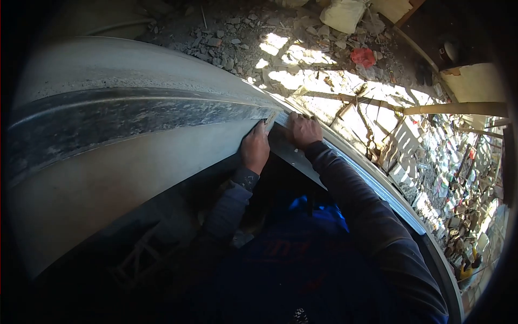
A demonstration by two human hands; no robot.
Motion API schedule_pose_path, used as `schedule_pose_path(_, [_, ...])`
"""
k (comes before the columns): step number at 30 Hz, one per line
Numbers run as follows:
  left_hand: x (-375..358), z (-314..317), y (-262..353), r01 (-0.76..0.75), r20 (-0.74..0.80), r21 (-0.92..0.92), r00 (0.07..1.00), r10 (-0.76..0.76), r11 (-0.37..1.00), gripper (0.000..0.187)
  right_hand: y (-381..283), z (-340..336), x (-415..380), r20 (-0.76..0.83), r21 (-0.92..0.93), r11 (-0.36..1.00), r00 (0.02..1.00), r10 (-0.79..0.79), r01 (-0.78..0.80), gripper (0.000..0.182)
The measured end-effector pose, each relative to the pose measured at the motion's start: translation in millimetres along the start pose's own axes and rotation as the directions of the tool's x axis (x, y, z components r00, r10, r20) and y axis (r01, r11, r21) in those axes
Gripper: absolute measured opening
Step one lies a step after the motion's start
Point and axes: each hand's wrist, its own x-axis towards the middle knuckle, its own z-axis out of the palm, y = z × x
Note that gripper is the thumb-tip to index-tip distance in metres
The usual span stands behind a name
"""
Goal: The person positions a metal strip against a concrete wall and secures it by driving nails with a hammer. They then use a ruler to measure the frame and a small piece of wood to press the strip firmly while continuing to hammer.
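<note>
My left hand (pixel 255 148) is closed, with a small flat tan piece (pixel 271 120) pinched at its fingertips, up against the end of a dark band (pixel 124 110). That band runs along a long pale curved panel (pixel 156 154). Just to the right, my right hand (pixel 305 131) has its fingers curled over a silver ribbed strip (pixel 372 183) on the panel's edge. Its fingertips are partly hidden, and the strip carries on down to the right beneath my forearm. Between the two hands lies a dark flat surface (pixel 294 156).
Rubble (pixel 226 46) covers the ground beyond the panel, with a red plastic scrap (pixel 363 57) on it. A wooden pole (pixel 456 109) crosses at right, above scattered litter (pixel 453 178). Deep shadow fills the lower left, where a frame-like shape (pixel 140 254) shows faintly.
</note>
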Motion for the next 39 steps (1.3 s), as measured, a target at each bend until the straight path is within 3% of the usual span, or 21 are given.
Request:
schedule_pose_path(3, [1, -4, 2, -0.003, 0.046, 0.067, 0.999, 0.0, 0.998, 0.028, -2, -2, 3, 0.106, 0.007, 0.999, 0.993, 0.048, -0.049, 0.044])
schedule_pose_path(11, [-1, 6, 2, 0.05, 0.043, 0.078, 0.998, -0.053, 0.996, 0.032, -1, 7, 0, 0.038, 0.006, 1.0, 0.999, 0.026, -0.026, 0.042])
schedule_pose_path(16, [2, 4, -2, -0.038, 0.035, 0.115, 0.999, 0.034, 0.993, 0.026, -4, -6, 2, 0.109, -0.006, 0.999, 0.993, 0.049, -0.049, 0.042])
schedule_pose_path(19, [3, -2, 1, -0.039, 0.06, 0.095, 0.998, 0.034, 0.995, 0.026, -4, -5, 0, 0.089, -0.007, 0.999, 0.995, 0.05, -0.05, 0.042])
schedule_pose_path(22, [8, 18, -3, -0.021, 0.029, 0.11, 0.999, 0.018, 0.994, 0.026, 8, 19, 3, -0.131, -0.02, 0.998, 0.99, -0.06, 0.058, 0.045])
schedule_pose_path(26, [0, 26, -12, -0.025, 0.034, 0.101, 0.999, 0.022, 0.995, 0.027, 9, 26, 4, -0.061, -0.03, 1.0, 0.998, -0.007, 0.006, 0.045])
schedule_pose_path(27, [1, 24, -11, 0.007, 0.098, 0.104, 0.995, -0.017, 0.995, 0.028, 9, 19, 3, -0.001, -0.027, 0.999, 1.0, 0.026, -0.026, 0.042])
schedule_pose_path(29, [2, 24, -8, -0.013, 0.074, 0.121, 0.997, 0.004, 0.993, 0.028, 2, 10, 4, 0.123, -0.001, 0.996, 0.988, 0.093, -0.093, 0.038])
schedule_pose_path(33, [2, 22, -10, -0.046, 0.049, 0.151, 0.998, 0.039, 0.988, 0.028, 4, 14, 5, 0.049, -0.017, 0.999, 0.998, 0.04, -0.04, 0.039])
schedule_pose_path(39, [2, 28, -12, -0.053, 0.061, 0.145, 0.997, 0.045, 0.988, 0.027, 7, 23, 1, 0.071, -0.059, 0.994, 0.993, 0.099, -0.094, 0.038])
